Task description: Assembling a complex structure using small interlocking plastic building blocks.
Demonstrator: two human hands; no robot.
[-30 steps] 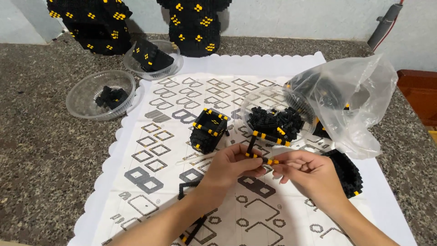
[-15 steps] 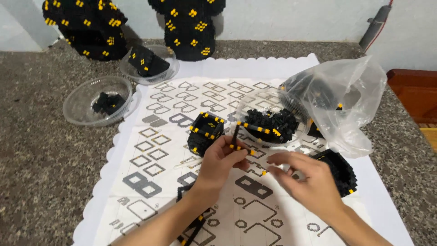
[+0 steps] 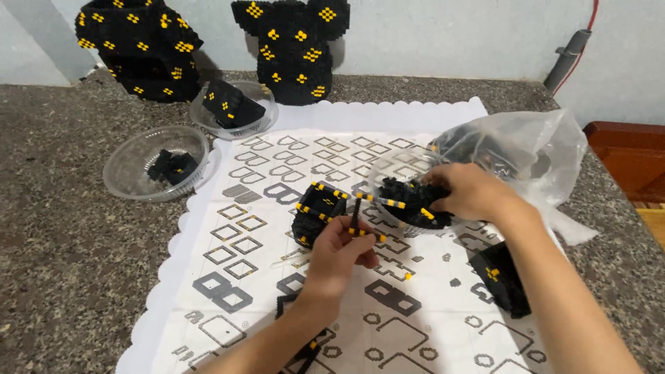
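Note:
My left hand [image 3: 341,251] is over the middle of the white patterned mat [image 3: 263,305] and pinches a thin black-and-yellow brick strip [image 3: 357,220], held nearly upright. Just left of it sits a small hollow black brick build with yellow studs [image 3: 315,210]. My right hand [image 3: 470,190] reaches into a clear bowl of black and yellow bricks [image 3: 409,201], fingers curled among the pieces; what it holds is hidden.
A clear plastic bag [image 3: 526,152] lies right of the bowl. Two clear bowls with black pieces [image 3: 154,164] [image 3: 234,107] stand at the left. Two large black-and-yellow brick figures [image 3: 135,45] [image 3: 294,48] stand by the wall. A flat black brick panel [image 3: 502,277] lies under my right forearm.
My hands have come apart. The right hand moved up and right into the bowl of bricks. The left hand kept the strip and tilted it upright.

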